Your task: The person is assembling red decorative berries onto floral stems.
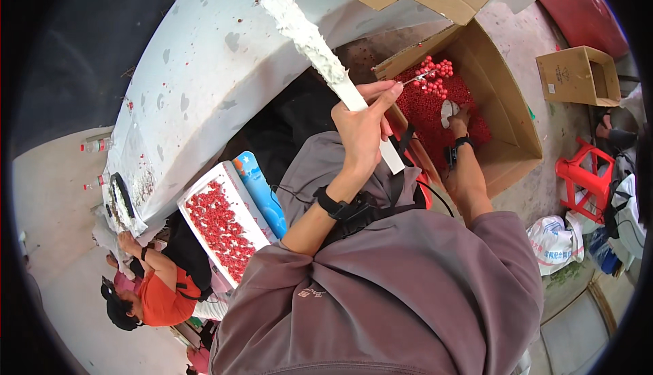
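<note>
My left hand [364,130] is closed round a flat white stick [352,96], whose upper part is thickly coated with rough white paste. Between its thumb and forefinger it also pinches a thin stem bearing a cluster of red berries [434,78], which hangs over the cardboard box [507,96]. Loose red berries [416,108] cover the inside of that box. Down among them is my right hand [460,122], fingers curled and partly hidden. Something white [449,112] shows at its fingertips; I cannot tell whether it is a covering or a held thing.
Left of my lap stands a white foam box [262,239] of red bits beside a blue panel [260,191]. A white-covered table [197,55] curves across the front. Leftward, a person in orange [166,297] works at it. A red stool [586,179] and smaller carton [568,76] are right.
</note>
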Demonstrator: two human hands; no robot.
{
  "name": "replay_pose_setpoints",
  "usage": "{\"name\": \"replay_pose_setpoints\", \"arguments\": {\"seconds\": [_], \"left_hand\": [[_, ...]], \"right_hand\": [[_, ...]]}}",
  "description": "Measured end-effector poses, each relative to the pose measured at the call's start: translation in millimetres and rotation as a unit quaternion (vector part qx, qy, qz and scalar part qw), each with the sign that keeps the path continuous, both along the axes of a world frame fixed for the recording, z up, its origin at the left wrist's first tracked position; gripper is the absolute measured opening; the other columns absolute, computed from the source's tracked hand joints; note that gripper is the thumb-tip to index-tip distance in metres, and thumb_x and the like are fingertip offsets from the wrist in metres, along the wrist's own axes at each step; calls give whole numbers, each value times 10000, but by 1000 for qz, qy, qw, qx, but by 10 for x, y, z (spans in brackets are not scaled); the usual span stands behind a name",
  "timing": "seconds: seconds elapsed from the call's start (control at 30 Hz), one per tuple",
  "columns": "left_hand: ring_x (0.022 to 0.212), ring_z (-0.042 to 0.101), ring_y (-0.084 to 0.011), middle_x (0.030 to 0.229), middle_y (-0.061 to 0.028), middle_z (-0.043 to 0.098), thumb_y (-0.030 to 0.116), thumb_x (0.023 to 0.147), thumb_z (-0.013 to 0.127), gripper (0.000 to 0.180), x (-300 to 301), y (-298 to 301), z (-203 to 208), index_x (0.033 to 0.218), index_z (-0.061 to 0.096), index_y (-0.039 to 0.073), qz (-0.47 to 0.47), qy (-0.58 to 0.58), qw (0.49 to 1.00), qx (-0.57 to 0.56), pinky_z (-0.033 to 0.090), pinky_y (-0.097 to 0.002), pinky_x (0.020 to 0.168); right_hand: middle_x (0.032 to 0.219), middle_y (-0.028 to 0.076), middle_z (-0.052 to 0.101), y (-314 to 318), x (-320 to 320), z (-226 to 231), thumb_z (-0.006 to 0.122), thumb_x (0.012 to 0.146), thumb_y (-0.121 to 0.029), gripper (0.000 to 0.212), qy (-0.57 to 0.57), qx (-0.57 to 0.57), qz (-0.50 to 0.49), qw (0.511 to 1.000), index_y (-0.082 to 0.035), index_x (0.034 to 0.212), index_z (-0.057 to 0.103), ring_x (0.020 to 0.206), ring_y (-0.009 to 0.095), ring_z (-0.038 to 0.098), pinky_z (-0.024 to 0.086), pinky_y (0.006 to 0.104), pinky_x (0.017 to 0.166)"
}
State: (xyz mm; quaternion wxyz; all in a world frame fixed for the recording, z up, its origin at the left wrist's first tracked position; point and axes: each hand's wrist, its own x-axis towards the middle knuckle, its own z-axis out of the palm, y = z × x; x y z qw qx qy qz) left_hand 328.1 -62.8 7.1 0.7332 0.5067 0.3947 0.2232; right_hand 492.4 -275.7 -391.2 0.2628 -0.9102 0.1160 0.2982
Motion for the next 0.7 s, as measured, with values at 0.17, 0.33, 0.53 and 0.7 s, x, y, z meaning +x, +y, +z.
{"name": "replay_pose_setpoints", "arguments": {"seconds": [0.17, 0.33, 0.53, 0.7], "left_hand": [[364, 413, -72, 802, -99, 672, 113, 763, 794, 274, 78, -83, -87, 931, 666, -61, 39, -4, 999, -27, 278, -217, 341], [364, 412, -78, 792, -91, 663, 114, 758, 797, 281, 183, -21, -300, 933, 662, -60, 33, -19, 998, -53, 284, -223, 342], [371, 422, -79, 741, -70, 646, 110, 753, 800, 272, 260, 42, -440, 927, 667, -51, 46, -26, 996, -68, 297, -225, 348], [381, 437, -74, 687, -50, 630, 101, 751, 800, 226, 330, 12, -509, 891, 681, -31, 58, -12, 995, -77, 313, -217, 355]], "right_hand": [[1381, 257, 384, -262, -339, -1232, 684, 690, 44, 798, 26, 63, 25, 997, -92, 1381, 309, 1261, 425, 415, 473, 434, 989], [1213, 202, 528, -291, -128, -1710, 649, 723, 25, 678, 279, 437, -151, 842, -89, 1342, 395, 1117, 357, 550, 565, 438, 846], [1137, 177, 565, -119, -342, -311, 626, 743, 13, 623, 192, 307, -99, 927, -75, 1325, 423, 1018, 318, 601, 598, 424, 743], [1090, 157, 587, -117, -292, 1003, 602, 770, -8, 555, 66, 247, -62, 965, -62, 1303, 457, 907, 271, 639, 615, 388, 629]]}}
